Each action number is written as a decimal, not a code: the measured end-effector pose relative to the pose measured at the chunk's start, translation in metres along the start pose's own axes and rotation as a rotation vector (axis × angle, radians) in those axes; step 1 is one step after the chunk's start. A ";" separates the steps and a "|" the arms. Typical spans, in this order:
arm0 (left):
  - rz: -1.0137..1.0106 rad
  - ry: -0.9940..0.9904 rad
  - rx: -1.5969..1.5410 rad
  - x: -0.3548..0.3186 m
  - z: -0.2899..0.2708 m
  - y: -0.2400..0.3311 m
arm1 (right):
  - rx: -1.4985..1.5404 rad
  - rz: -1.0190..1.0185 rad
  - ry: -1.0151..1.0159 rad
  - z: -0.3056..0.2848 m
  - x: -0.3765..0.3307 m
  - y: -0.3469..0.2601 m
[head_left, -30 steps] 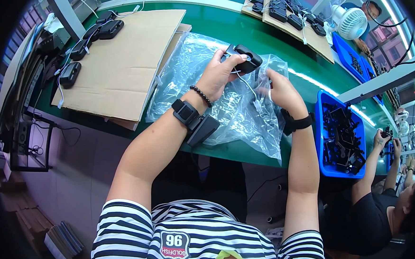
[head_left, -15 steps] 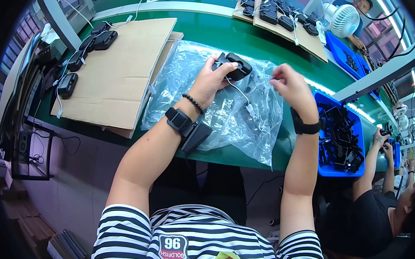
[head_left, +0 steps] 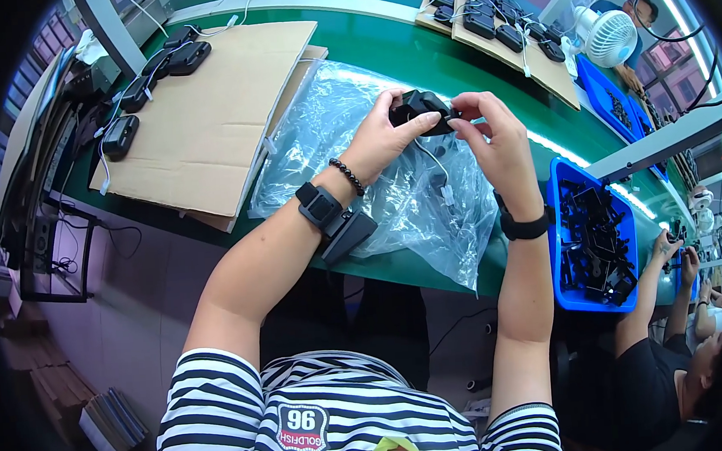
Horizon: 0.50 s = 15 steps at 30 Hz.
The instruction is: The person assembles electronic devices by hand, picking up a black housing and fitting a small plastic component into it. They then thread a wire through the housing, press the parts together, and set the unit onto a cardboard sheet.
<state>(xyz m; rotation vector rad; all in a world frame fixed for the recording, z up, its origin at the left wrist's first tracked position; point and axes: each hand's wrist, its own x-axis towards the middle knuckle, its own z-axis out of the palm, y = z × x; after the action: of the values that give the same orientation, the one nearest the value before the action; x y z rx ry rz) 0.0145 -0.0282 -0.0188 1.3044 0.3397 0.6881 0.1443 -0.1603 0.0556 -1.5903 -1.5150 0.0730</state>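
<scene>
My left hand (head_left: 380, 137) is closed around a small black plastic device (head_left: 424, 106), with the thumb pressed along its near side. From the device a white cable (head_left: 435, 159) with a pale connector hangs over a clear plastic bag (head_left: 345, 102) spread on the bench. At the device's right end, my right hand (head_left: 496, 130) has its thumb and fingers closed on the edge. Whether a small part sits between those fingertips is hidden.
Cardboard sheets (head_left: 214, 119) at left carry several black devices (head_left: 190, 58) with white cables. A blue bin (head_left: 559, 271) of black parts stands right of my right forearm. More devices lie on far cardboard (head_left: 572, 93), near a white fan (head_left: 610, 37). Co-workers sit at right.
My right hand has moved left and closed at the device's right end; before, it was apart from it. The device has shifted slightly right and tilted in my left hand.
</scene>
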 end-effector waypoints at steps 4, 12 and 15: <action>0.020 -0.012 0.021 0.000 0.000 0.000 | -0.188 -0.127 -0.015 0.004 0.000 0.006; 0.019 -0.007 0.021 -0.002 0.001 0.003 | -0.122 -0.140 -0.017 0.004 0.004 0.003; 0.018 -0.002 0.028 -0.003 0.001 0.004 | -0.082 -0.099 -0.040 0.003 0.004 0.002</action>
<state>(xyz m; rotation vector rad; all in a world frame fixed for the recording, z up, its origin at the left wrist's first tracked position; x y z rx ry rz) 0.0118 -0.0308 -0.0155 1.3356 0.3374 0.6990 0.1447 -0.1552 0.0544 -1.5836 -1.6440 -0.0124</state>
